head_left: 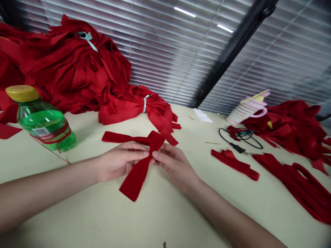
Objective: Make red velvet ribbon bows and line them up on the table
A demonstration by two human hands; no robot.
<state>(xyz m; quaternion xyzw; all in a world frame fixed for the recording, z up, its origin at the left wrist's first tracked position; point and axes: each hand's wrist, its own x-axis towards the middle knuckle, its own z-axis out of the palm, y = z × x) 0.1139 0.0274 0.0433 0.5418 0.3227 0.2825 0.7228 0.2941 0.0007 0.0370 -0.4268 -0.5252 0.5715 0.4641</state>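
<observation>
Between my two hands is a red velvet ribbon [137, 177], gathered narrow at its middle. One wide end hangs down toward me, a folded part rises above my fingertips, and another strip stretches out to the left behind my left hand. My left hand [122, 160] pinches the gathered middle from the left, thumb on top. From the right, my right hand [174, 163] pinches the same spot between thumb and fingers. The fingers behind the ribbon are partly hidden.
A green bottle [45, 120] wound with red thread stands at left. Behind are tied red fabric bundles [77, 69] against the blinds. To the right lie a black cable [232, 143], loose red strips [235, 164], a striped mug [245, 110] and more red fabric [294, 127].
</observation>
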